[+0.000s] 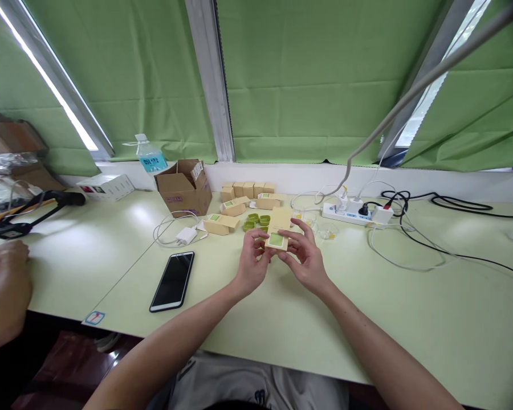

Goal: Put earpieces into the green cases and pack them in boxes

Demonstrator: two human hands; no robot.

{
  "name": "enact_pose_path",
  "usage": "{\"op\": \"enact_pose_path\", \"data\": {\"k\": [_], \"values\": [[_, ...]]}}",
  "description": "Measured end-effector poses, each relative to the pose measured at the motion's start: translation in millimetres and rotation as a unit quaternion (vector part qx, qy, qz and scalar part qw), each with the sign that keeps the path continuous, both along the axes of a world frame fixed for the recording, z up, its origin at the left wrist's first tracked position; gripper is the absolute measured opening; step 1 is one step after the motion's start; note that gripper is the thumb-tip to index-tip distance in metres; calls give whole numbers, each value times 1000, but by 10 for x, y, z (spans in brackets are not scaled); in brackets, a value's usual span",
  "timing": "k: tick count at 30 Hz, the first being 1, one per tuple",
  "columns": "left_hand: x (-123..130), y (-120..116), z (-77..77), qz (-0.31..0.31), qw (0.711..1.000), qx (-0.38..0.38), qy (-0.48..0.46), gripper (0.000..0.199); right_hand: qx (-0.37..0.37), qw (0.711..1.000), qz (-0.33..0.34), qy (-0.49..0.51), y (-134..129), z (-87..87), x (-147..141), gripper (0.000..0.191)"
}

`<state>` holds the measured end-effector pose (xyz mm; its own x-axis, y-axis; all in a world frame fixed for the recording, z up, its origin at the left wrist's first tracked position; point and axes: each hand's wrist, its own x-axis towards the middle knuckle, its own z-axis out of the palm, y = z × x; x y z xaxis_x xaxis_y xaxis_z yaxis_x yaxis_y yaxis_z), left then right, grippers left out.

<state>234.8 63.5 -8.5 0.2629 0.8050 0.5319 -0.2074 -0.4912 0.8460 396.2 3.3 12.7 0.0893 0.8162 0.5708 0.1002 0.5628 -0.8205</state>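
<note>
Between both hands is a small tan cardboard box point(281, 219) with its long flap raised and a green square on its near face. My left hand point(253, 259) pinches the box's left side, and my right hand point(305, 256) grips its right side. Just beyond my left hand sit several olive-green square pieces point(251, 221). Clear plastic pieces with yellow bits point(326, 231) lie past my right hand. Similar tan boxes with open flaps point(221, 224) rest farther to the left, and a row of closed small boxes point(248, 189) stands behind them.
A smartphone point(172, 282) and white charger point(186, 235) lie to the left. Behind them are an open brown carton point(183, 191) and a water bottle point(151, 156). A power strip point(346, 213) with tangled cables occupies the back right. Another person's arm point(8, 290) rests at far left.
</note>
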Motion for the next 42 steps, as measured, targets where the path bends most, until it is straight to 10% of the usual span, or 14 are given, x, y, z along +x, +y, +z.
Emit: {"op": "enact_pose_path", "data": {"k": [16, 24, 31, 37, 42], "values": [[-292, 342, 217, -102, 986, -31, 130, 64, -10, 998, -10, -63, 64, -50, 134, 51], [-405, 341, 316, -234, 920, -26, 313, 61, -32, 967, -254, -23, 276, -110, 433, 33], [-495, 365, 421, -248, 881, 34, 402, 73, -69, 941, -287, -166, 325, -245, 450, 28], [-550, 647, 264, 5, 919, 102, 382, 51, -111, 910, -266, -298, 354, -345, 452, 28], [-374, 741, 38, 168, 873, 162, 429, 36, -101, 882, -232, -398, 384, -424, 379, 42]]}}
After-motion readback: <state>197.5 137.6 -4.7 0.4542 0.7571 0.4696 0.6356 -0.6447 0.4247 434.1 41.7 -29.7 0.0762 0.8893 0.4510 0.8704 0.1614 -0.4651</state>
